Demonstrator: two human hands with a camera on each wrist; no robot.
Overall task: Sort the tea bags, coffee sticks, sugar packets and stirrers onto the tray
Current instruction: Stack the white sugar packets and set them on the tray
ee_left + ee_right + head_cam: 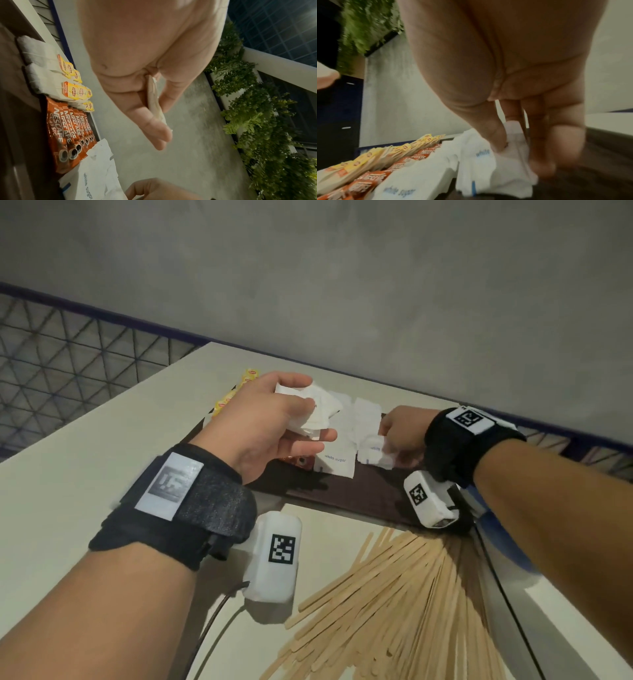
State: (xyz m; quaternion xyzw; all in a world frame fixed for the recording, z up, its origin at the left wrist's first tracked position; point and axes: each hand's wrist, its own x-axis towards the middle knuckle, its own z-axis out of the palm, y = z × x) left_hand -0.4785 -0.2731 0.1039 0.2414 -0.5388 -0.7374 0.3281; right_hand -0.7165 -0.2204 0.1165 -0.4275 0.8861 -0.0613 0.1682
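My left hand (pixel 291 419) hovers above the dark brown tray (pixel 342 494) and grips a bunch of white sugar packets (pixel 315 412) between thumb and fingers. In the left wrist view the held packets (pixel 155 105) show edge-on. My right hand (pixel 394 436) reaches down onto the tray and pinches a white sugar packet (pixel 510 155) lying there. More sugar packets (pixel 337 462) lie on the tray. Orange coffee sticks (pixel 68 132) sit in a row beside yellow-tagged tea bags (pixel 72 89). Wooden stirrers (pixel 394 611) lie fanned on the table, near me.
The tray rests on a white table (pixel 85 453) against a grey wall (pixel 342 285). A mesh fence (pixel 68 364) runs beyond the table's left edge. Green foliage (pixel 257 108) grows along a white railing. A cable (pixel 212 621) trails from my left wrist camera.
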